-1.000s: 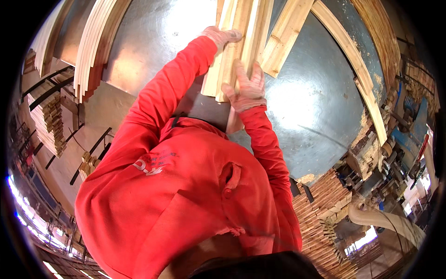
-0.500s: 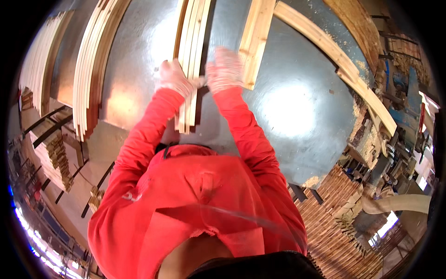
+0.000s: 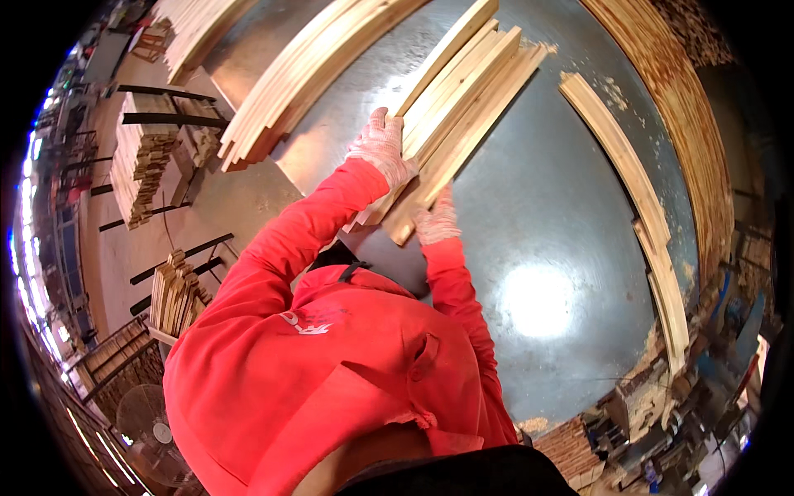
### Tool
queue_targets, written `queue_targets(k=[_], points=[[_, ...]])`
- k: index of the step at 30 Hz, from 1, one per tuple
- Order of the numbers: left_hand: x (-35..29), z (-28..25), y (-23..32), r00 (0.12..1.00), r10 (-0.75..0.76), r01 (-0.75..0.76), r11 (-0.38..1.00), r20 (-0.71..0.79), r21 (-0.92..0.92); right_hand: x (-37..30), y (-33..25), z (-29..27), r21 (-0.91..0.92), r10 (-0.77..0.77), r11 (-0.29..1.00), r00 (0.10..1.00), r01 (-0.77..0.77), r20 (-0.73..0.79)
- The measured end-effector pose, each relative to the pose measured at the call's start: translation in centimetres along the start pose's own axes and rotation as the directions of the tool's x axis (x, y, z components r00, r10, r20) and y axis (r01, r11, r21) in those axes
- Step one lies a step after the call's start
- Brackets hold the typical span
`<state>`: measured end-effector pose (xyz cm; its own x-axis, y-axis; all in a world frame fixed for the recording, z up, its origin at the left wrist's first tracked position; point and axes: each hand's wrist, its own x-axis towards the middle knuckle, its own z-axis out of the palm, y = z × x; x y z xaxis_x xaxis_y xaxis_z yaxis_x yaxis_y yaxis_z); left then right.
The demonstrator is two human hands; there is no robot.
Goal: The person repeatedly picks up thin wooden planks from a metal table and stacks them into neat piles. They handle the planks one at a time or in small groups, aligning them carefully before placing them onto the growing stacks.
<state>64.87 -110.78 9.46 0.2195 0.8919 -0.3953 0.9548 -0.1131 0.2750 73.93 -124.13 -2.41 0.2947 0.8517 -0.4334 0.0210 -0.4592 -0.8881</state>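
Several pale wooden boards (image 3: 463, 89) lie side by side in a bundle on the grey metal tabletop, slanting up to the right. My gloved left hand (image 3: 383, 150) presses against the left side of the bundle near its close end, its fingers bent about the edge. Along the bundle's right side lies a wider wooden board (image 3: 473, 135). My gloved right hand (image 3: 437, 220) grips this board near its close end, from the right, with the fingers partly hidden by the wood. The board's close end sticks out toward me.
Another stack of long boards (image 3: 289, 78) stands to the left, overhanging the table edge, with more boards (image 3: 194, 33) beyond it. Narrow strips (image 3: 624, 169) lie at the right of the metal tabletop (image 3: 546, 223). Sawdust is scattered near them. Board piles (image 3: 145, 157) stand on racks at the left.
The view has swung round to the right. My right hand has moved down to the close end of the wider board, which lay apart from the bundle and now rests along it.
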Motion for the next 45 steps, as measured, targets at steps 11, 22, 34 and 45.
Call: queue_targets(k=[11, 22, 34, 45], points=[[10.1, -10.0, -18.1, 0.960, 0.137, -0.273, 0.239, -0.246, -0.932, 6.7, -6.0, 9.9, 0.005, -0.282, 0.957, 0.926, 0.290, 0.250], [21.5, -10.8, -32.2, 0.935, 0.329, -0.055, 0.498, 0.131, -0.865, 13.2, -15.7, 18.9, -0.193, -0.120, 0.978, 0.973, 0.081, -0.199], [31.3, -11.6, -27.4, 0.821, 0.572, -0.352, 0.517, 0.009, -0.780, 25.0, -23.3, 13.7, -0.229, 0.095, 0.952, 0.903, -0.206, -0.418], [10.8, -8.9, -10.5, 0.339, 0.786, -0.596, 0.605, 0.518, -0.528, 28.2, -20.3, -18.4, -0.891, -0.232, 0.156, 0.861, -0.426, -0.453]])
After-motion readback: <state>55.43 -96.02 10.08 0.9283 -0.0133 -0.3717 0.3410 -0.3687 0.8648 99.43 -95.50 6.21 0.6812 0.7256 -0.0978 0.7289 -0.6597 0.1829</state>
